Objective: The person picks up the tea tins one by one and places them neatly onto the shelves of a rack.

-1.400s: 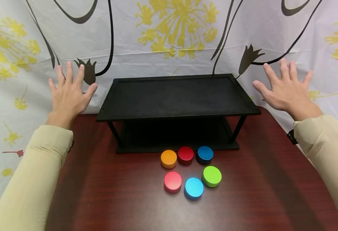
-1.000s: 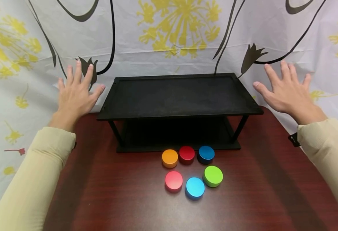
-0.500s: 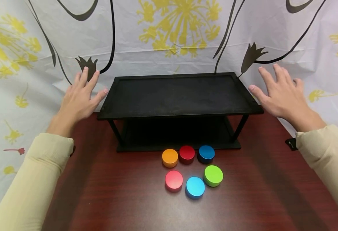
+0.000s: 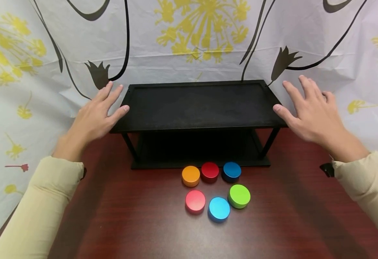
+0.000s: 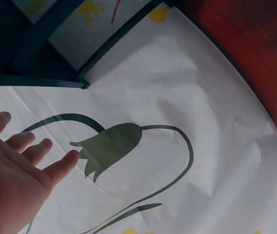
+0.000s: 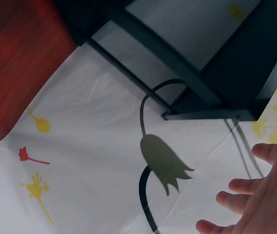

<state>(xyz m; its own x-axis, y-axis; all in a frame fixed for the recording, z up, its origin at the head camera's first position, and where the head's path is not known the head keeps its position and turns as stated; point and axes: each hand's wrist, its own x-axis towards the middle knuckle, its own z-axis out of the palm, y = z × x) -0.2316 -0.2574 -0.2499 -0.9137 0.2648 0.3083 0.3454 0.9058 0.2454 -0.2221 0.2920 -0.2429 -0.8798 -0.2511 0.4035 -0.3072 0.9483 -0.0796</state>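
Six plain-topped discs (image 4: 195,200) — black shelf (image 4: 195,107) between left hand (image 4: 95,117) and right hand (image 4: 315,115)

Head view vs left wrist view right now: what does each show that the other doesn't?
Only head: the orange disc, dark red disc, dark blue disc, green disc, pinkish-red disc and light blue disc, plus the right hand and both sleeves.
Only left wrist: the palm side of the left hand; head sees its back.
Both: left hand, black shelf, tabletop, printed cloth.
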